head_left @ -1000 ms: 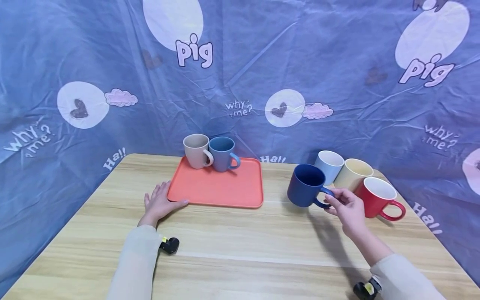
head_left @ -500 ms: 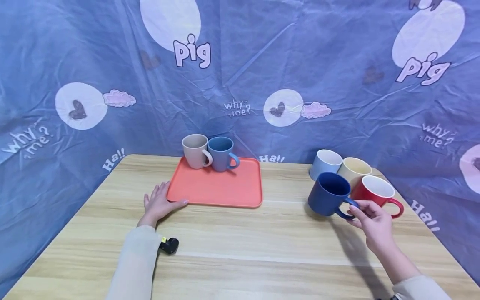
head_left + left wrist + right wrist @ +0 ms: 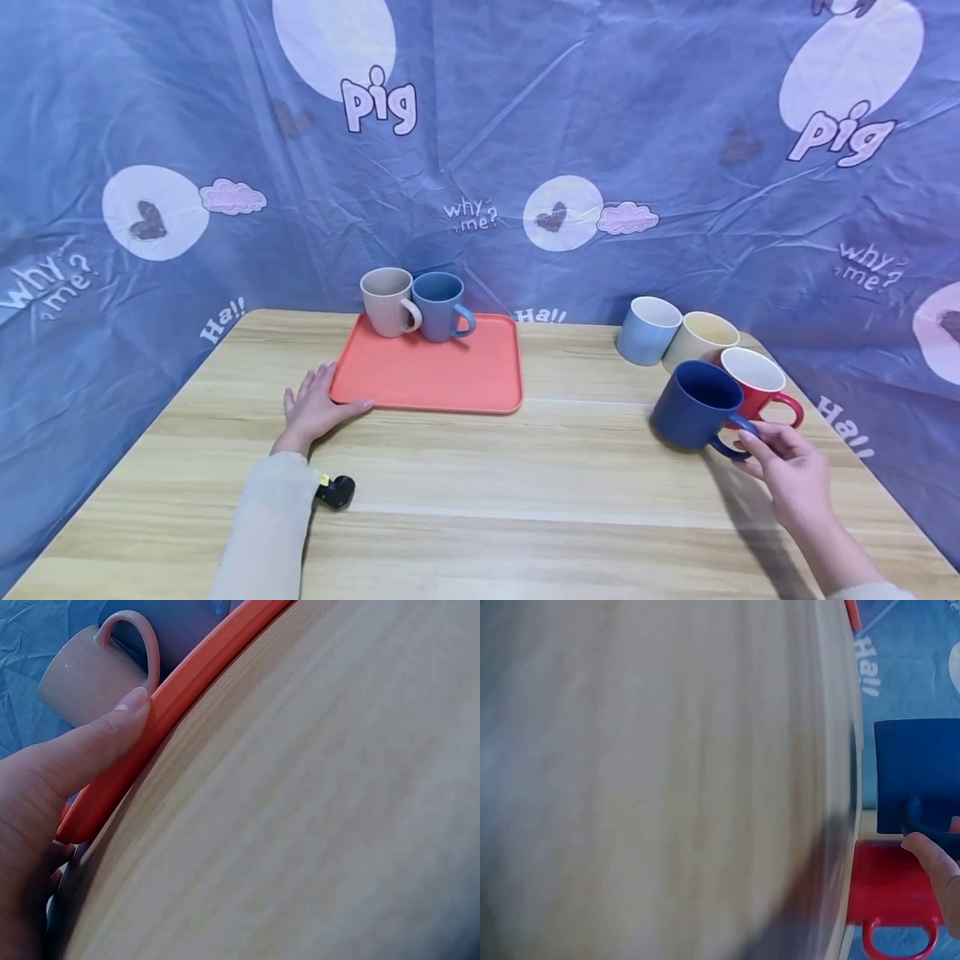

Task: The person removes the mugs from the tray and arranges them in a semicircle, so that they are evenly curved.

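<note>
A dark blue mug [image 3: 693, 408] is in my right hand [image 3: 797, 475], whose fingers and thumb pinch its handle. In the right wrist view the mug's base [image 3: 877, 780] looks slightly raised from the table. Just behind it is a red mug [image 3: 753, 375], partly covered by the blue one. My left hand [image 3: 315, 410] rests at the near left corner of a coral-red tray [image 3: 442, 379], fingers spread and thumb [image 3: 120, 724] lying against the rim. On the tray's back part stand a beige mug [image 3: 386, 304] and a medium-blue mug [image 3: 437, 312], side by side.
Behind the dark blue mug stand a light blue mug [image 3: 647, 337] and a pale yellow mug [image 3: 701, 337]. They are close together near the table's back right corner. A blue printed cloth [image 3: 480, 150] hangs right behind the wooden table [image 3: 480, 492].
My right hand has carried the dark blue mug to the right, toward me and lower, in front of the red mug. The left hand keeps its place at the tray.
</note>
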Demonstrator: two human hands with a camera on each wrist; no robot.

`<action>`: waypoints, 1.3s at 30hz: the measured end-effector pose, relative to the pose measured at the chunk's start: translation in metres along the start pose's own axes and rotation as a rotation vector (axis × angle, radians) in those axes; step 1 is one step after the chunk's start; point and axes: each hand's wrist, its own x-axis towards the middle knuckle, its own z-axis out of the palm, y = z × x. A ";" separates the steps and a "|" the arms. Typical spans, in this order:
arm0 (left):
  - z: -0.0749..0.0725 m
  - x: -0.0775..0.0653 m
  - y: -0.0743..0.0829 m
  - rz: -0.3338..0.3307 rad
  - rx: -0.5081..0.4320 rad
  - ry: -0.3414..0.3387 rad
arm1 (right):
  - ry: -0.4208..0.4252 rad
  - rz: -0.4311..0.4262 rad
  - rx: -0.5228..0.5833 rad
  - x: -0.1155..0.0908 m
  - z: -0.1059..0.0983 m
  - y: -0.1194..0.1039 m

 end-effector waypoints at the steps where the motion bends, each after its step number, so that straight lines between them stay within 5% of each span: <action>1: 0.000 0.000 0.000 0.001 -0.001 -0.001 | 0.010 0.003 -0.017 -0.001 -0.001 -0.001; 13: 0.000 0.000 -0.002 -0.002 0.007 0.006 | 0.086 0.072 -0.037 -0.014 -0.005 -0.015; 21: 0.001 0.001 -0.003 0.000 0.004 0.003 | 0.028 0.096 0.061 -0.028 0.004 -0.040; 39: 0.000 0.001 -0.002 0.000 0.003 0.004 | 0.029 0.127 0.144 -0.026 -0.006 -0.041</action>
